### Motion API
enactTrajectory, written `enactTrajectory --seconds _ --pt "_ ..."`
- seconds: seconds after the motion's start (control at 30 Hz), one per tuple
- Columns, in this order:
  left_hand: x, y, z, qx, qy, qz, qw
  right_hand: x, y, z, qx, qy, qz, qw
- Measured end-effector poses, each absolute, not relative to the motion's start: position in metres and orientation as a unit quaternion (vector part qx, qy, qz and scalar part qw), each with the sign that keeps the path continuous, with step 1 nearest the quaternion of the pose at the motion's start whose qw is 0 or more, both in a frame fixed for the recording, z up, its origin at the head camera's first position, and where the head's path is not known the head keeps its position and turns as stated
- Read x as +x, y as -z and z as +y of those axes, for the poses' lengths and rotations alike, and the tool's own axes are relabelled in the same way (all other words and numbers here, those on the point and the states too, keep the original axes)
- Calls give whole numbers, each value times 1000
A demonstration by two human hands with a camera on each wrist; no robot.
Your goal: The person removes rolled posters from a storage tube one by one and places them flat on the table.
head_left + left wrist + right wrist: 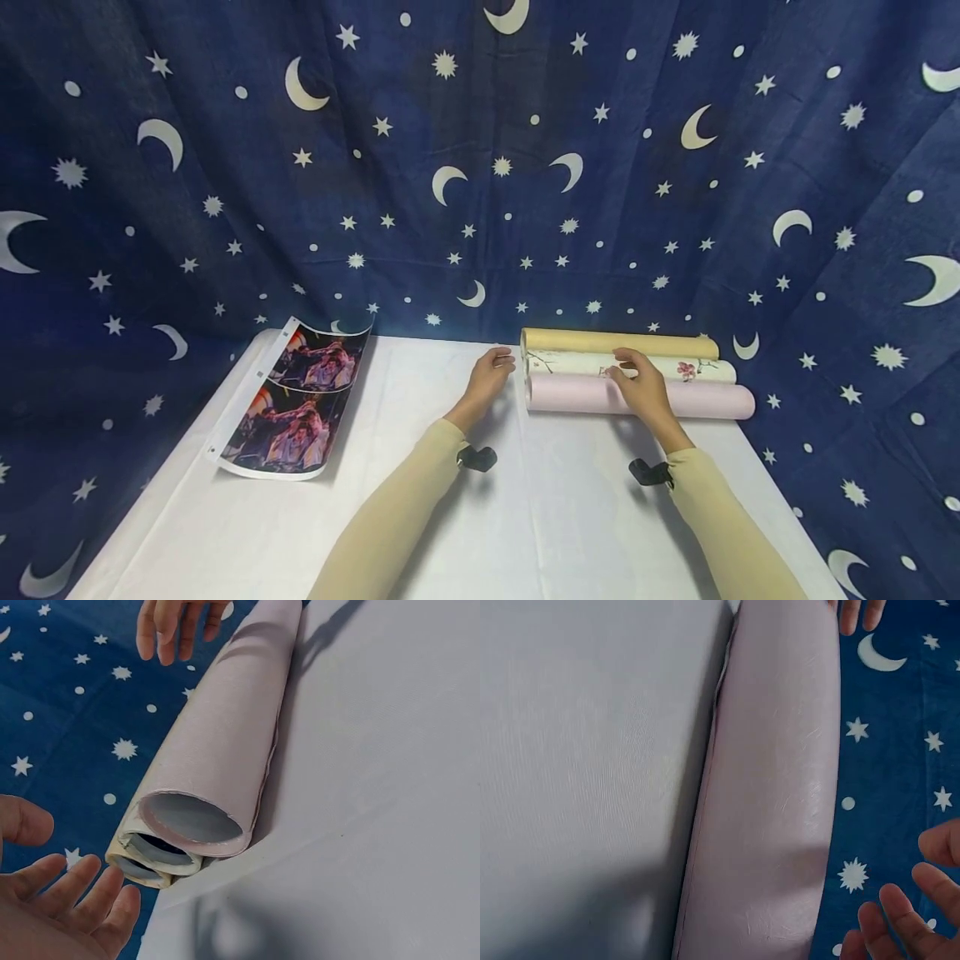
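Three rolls of paper lie side by side at the back right of the white table: a yellow roll (615,342), a white roll with a floral print (708,370) and a pink roll (570,394) nearest the front. My left hand (487,387) hovers just left of their ends, fingers loosely bent and holding nothing. In the left wrist view the hollow ends of the rolls show beside the left fingers (82,900). Above the white and pink rolls is my right hand (641,387), its fingers spread and apart from the pink roll (765,780) in the right wrist view.
On the left of the white table (225,533) lies a printed sheet (300,408) with two similar pictures, its edges curling up. A dark blue curtain (480,108) with moons and stars hangs behind the table and at both sides.
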State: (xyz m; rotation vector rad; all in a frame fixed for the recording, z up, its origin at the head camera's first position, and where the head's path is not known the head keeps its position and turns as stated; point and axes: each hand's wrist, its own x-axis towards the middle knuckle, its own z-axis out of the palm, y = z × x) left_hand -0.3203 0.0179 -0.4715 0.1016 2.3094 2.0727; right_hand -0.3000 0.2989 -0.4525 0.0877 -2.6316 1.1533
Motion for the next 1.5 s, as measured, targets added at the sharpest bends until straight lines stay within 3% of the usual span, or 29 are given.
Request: enactTrajectory --seconds 0.8,1.2,1.5 --pt "-337 488 56 0 -657 745 120 -323 477 294 70 -302 -946 95" --pt "-343 488 59 -11 -646 757 97 -326 480 294 72 -300 -946 103" --pt "-342 468 69 14 -649 759 49 -327 469 304 99 -274 -944 154"
